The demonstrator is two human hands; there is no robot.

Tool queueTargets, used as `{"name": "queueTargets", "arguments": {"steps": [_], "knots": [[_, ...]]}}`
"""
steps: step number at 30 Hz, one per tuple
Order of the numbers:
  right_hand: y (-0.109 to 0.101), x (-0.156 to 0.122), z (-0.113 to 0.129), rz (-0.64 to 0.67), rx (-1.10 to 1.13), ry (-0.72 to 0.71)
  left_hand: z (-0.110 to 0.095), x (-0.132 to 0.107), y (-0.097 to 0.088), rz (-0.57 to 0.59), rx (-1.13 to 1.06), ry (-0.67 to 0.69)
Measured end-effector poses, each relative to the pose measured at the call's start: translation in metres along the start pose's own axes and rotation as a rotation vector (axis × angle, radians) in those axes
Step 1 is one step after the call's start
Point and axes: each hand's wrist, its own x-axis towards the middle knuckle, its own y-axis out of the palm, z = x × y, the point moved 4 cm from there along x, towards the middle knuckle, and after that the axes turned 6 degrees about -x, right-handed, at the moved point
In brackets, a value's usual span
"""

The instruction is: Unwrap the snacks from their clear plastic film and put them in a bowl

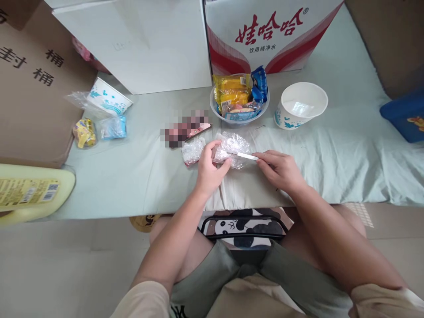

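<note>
My left hand (209,167) is closed around a crumpled clear plastic packet (234,145) on the pale green cloth (132,176). My right hand (277,167) pinches the end of a thin white strip (244,156) that reaches into the packet. Just left of my left hand lies a second clear wrapped packet (192,151). Both hands sit near the front edge of the surface.
Behind the hands is a bowl (239,115) of wrapped snacks and a white paper cup (300,106). A tipped paper cup (109,98) and small packets (85,132) lie at the left. Cardboard boxes (268,31) line the back. A blue bin (406,115) is at the right.
</note>
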Motion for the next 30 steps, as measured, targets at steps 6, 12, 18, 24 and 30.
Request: {"name": "queueTargets", "arguments": {"steps": [6, 12, 18, 24, 30], "knots": [[-0.013, -0.002, -0.019, 0.078, -0.028, 0.091, 0.003, 0.001, -0.001, -0.028, -0.075, -0.069], [-0.033, -0.006, -0.047, -0.153, -0.224, 0.243, 0.001, 0.000, -0.002, 0.004, -0.054, -0.080], [-0.031, -0.006, -0.049, -0.289, -0.445, 0.294, -0.009, -0.005, 0.006, 0.199, 0.081, 0.021], [-0.015, -0.003, -0.021, -0.189, -0.202, 0.134, -0.009, -0.005, 0.004, 0.222, 0.177, 0.087], [0.010, -0.005, 0.000, 0.005, 0.056, -0.028, -0.013, -0.002, 0.008, 0.172, 0.090, 0.006]]}}
